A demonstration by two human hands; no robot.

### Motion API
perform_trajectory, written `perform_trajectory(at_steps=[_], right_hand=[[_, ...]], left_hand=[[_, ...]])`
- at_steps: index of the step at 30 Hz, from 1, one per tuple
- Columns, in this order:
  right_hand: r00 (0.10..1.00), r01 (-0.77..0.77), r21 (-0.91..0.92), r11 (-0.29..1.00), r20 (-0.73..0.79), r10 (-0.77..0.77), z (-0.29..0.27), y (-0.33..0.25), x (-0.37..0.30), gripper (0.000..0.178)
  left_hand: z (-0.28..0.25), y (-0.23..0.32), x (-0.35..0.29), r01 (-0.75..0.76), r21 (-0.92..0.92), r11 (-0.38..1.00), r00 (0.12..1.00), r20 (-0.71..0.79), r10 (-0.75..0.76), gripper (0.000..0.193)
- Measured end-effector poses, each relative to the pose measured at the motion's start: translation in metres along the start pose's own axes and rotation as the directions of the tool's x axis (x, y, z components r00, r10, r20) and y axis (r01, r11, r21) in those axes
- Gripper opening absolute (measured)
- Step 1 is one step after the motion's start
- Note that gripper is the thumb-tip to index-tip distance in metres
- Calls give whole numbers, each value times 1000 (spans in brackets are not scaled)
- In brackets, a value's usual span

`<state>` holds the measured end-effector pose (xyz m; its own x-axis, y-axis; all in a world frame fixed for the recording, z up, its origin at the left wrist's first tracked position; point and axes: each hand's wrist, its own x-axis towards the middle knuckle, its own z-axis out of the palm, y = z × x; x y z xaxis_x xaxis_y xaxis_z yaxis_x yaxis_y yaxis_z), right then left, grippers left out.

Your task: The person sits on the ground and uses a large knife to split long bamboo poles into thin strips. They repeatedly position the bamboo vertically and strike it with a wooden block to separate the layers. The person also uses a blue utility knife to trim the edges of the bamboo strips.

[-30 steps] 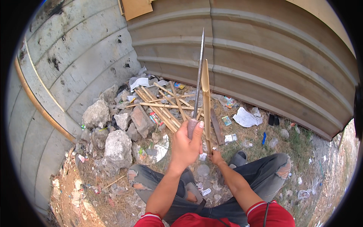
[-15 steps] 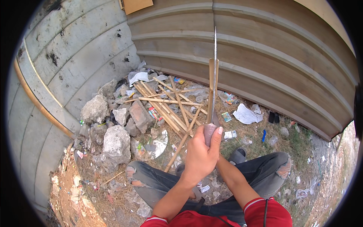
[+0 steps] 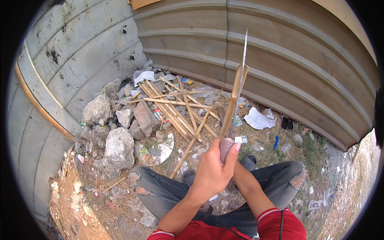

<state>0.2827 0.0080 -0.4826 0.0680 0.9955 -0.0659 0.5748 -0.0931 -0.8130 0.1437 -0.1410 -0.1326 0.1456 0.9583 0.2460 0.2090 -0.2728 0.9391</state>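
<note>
My left hand (image 3: 214, 170) is closed round the pinkish-brown handle (image 3: 226, 149) of a long-bladed tool, its thumb along the right side. The thin silver blade (image 3: 241, 72) points up and away, nearly edge-on, so its kind is hard to tell. Just left of the blade, and partly behind it, a split bamboo piece (image 3: 229, 112) leans the same way, with its open hollow toward me. My right forearm (image 3: 250, 186) reaches in behind the left hand, which hides my right hand and whatever it may hold.
Beyond my knees lies a crisscross pile of bamboo strips (image 3: 176, 114). Rocks (image 3: 120, 148) and a brick (image 3: 145, 119) are heaped left of it. A grey wall (image 3: 96, 48) and a ribbed metal sheet (image 3: 288, 68) enclose the litter-strewn ground. A sandal (image 3: 287, 123) lies near the sheet.
The blade and the bamboo piece have swung right and now lean that way. My left hand has shifted slightly right and down with the handle.
</note>
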Motion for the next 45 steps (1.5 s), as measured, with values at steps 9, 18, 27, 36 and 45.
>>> perform_trajectory(at_steps=[9,18,27,36,45], right_hand=[[988,115,-99,988,113,-103,39,48,34,68],[906,-424,-152,893,-55,420,0,117,73,82],[902,-432,-317,845,-131,412,23,126,106,81],[938,-279,-213,936,148,314,18,127,129,43],[642,-761,428,488,392,658,-65,146,145,32]], left_hand=[[-21,4,-1,204,-173,963,975,-55,-216,32],[-65,1,-1,323,-349,880,933,-42,-358,34],[-83,24,5,476,-276,835,825,-191,-533,54],[-106,13,0,443,-221,869,823,-283,-492,57],[-125,11,-6,374,-210,903,918,-54,-392,33]])
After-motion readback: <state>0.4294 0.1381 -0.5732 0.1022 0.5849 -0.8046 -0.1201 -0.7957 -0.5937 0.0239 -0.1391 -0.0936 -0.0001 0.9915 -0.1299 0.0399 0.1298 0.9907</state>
